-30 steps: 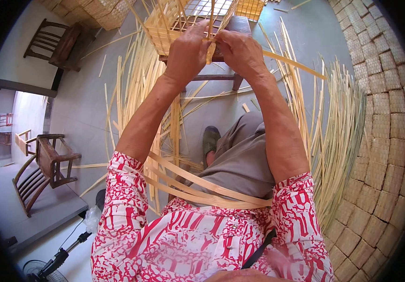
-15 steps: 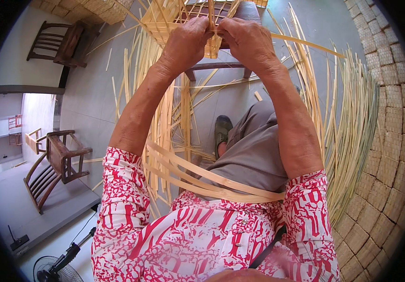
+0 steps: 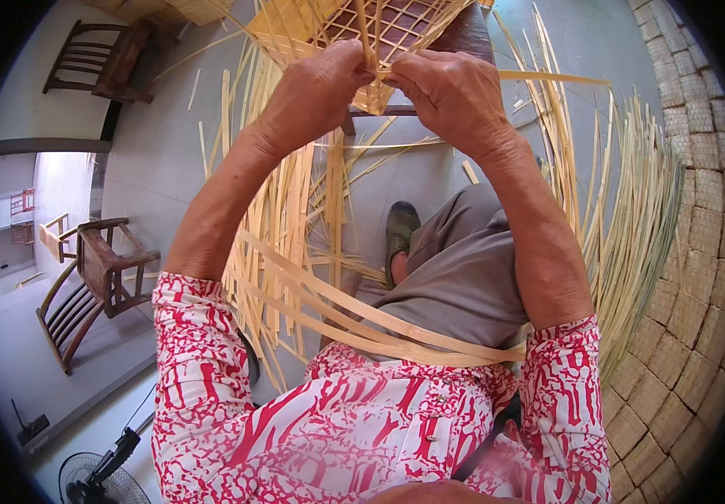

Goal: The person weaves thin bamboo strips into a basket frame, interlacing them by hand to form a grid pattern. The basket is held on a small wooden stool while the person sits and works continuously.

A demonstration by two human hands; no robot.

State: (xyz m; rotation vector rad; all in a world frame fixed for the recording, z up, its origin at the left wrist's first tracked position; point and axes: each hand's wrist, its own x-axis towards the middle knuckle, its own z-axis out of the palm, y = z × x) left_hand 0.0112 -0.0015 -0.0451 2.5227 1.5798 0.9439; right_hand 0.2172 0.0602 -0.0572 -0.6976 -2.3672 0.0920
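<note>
An open-weave basket [image 3: 283, 31] of pale strips, partly woven, rests at the top on a dark wooden stool [image 3: 470, 35]. Upright strips rise from its near corner. My left hand [image 3: 319, 91] is closed on that corner, thumb and fingers pinching the weave beside the uprights. Close by on the right, my right hand [image 3: 456, 94] pinches a flat strip [image 3: 556, 77], whose free end sticks out to the right. The fingertips of both hands nearly meet, and the exact crossing between them is partly hidden. Several long strips [image 3: 396, 336] lie across my lap.
Loose strips [image 3: 295, 218] cover the floor left of my leg. A bundle of thin strips [image 3: 631, 202] lies at right, before stacked woven blocks [image 3: 682, 336]. Wooden chairs [image 3: 102, 260] stand left; a fan [image 3: 97, 475] is at lower left.
My view has shifted a little, and both hands and the basket's corner appear slightly lower. More of the basket's open lattice shows. Both hands keep their pinch.
</note>
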